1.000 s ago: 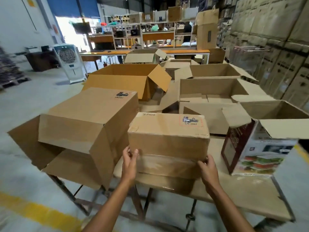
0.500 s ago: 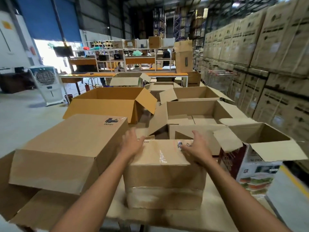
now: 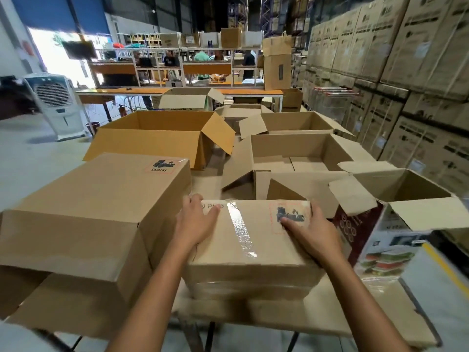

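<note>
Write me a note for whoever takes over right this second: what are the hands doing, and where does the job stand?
Left grip: rests on top of the box, fingers curled over its far left corner.
Right grip: holds the far right corner, thumb on the label.
Box: taped shut, on the table, between a big box on the left and a printed carton on the right.
Done: sealing, by the look of it.
Left: probably to pull or lift the box away; where to is not shown.
</note>
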{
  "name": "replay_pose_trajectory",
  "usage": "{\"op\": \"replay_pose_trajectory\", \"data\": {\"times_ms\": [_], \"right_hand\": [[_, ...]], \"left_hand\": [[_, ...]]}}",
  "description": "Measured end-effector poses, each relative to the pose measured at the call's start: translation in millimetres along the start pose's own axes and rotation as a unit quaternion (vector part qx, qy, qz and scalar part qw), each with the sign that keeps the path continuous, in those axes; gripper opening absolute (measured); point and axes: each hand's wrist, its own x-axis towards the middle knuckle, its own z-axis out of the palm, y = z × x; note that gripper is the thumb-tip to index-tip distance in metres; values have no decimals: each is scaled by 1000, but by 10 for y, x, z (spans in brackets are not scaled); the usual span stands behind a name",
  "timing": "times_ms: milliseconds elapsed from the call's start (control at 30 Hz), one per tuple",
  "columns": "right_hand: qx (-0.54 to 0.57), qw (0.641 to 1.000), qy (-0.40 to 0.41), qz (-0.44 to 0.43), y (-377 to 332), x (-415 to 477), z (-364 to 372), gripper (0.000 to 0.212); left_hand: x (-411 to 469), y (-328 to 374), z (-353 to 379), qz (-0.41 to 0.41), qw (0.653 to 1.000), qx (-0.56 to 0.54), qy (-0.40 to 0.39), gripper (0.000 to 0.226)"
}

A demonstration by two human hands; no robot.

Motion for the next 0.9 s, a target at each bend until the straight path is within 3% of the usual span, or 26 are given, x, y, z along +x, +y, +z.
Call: {"op": "replay_pose_trajectory", "data": {"times_ms": [167, 267, 367, 467, 533, 600, 800, 900], "right_hand": [[61, 998, 26, 5, -37, -213, -32, 102], [106, 992, 62, -17, -161, -277, -60, 108], [162, 981, 101, -34, -221, -265, -47, 78], [188, 978, 88, 10, -108, -220, 134, 59], [159, 982, 61, 77, 83, -303, 349, 53], [125, 983, 69, 116, 321, -445, 536, 38], [40, 989, 68, 126, 403, -454, 580, 25], [-51, 994, 64, 76, 282, -388, 569, 27]], "left_hand": [[-189, 38, -150, -43, 995, -84, 43, 41], [-163, 93, -210, -25, 983, -159, 92, 33], [-177, 54, -103, -4, 962, -219, 165, 31], [-368, -198, 240, -48, 958, -232, 161, 30], [-613, -423, 522, -56, 966, -205, 146, 28], [-830, -573, 724, -12, 971, -187, 147, 24], [-819, -516, 717, 2, 987, -127, 96, 15], [-715, -374, 591, 50, 993, -84, 66, 14]]}}
